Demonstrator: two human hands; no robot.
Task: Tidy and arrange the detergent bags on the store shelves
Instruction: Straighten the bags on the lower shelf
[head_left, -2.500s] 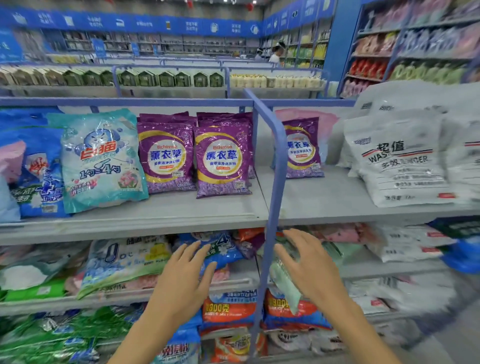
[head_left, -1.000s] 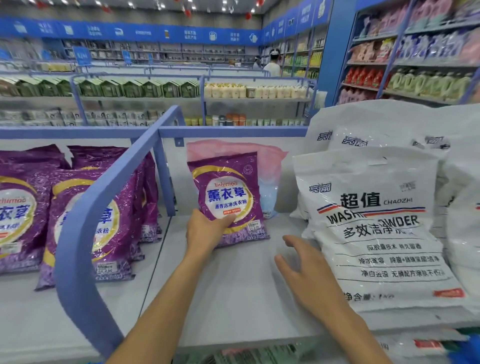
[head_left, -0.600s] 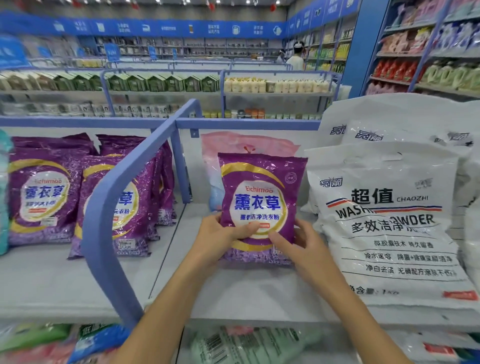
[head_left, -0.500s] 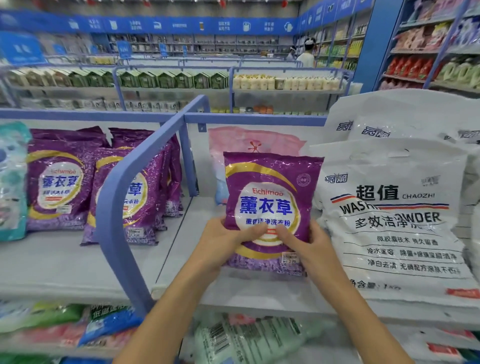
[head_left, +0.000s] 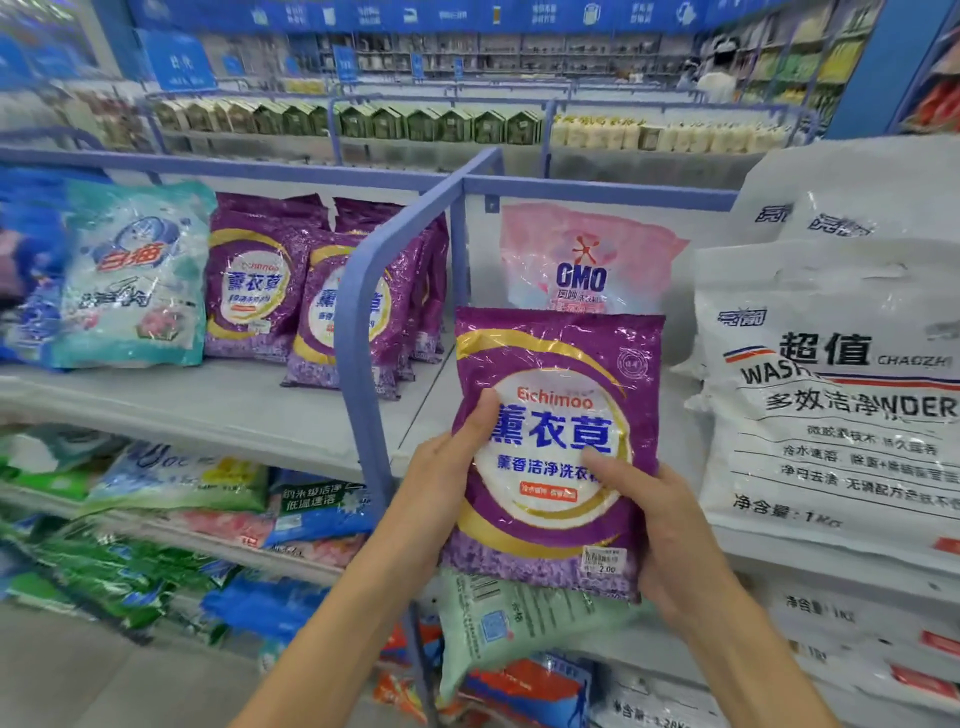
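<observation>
Both my hands hold a purple lavender detergent bag (head_left: 558, 364) upright in front of the shelf, off its surface. My left hand (head_left: 447, 483) grips its left edge with the thumb on the front. My right hand (head_left: 660, 525) grips its lower right edge, thumb across the label. More purple bags of the same kind (head_left: 260, 280) stand in the bay to the left of the blue divider (head_left: 358, 322). A pink OMO bag (head_left: 587, 254) leans at the back of the bay behind the held bag.
Big white washing powder sacks (head_left: 831, 405) fill the right of the shelf. A teal bag (head_left: 130, 275) stands far left. The grey shelf board (head_left: 208, 405) lies in front of the purple bags. Lower shelves hold green, blue and orange bags (head_left: 182, 483). A person (head_left: 717, 73) stands far back.
My left hand took the purple bag from the shelf, my right hand joined it, and together they lifted it out toward me, uncovering the pink OMO bag.
</observation>
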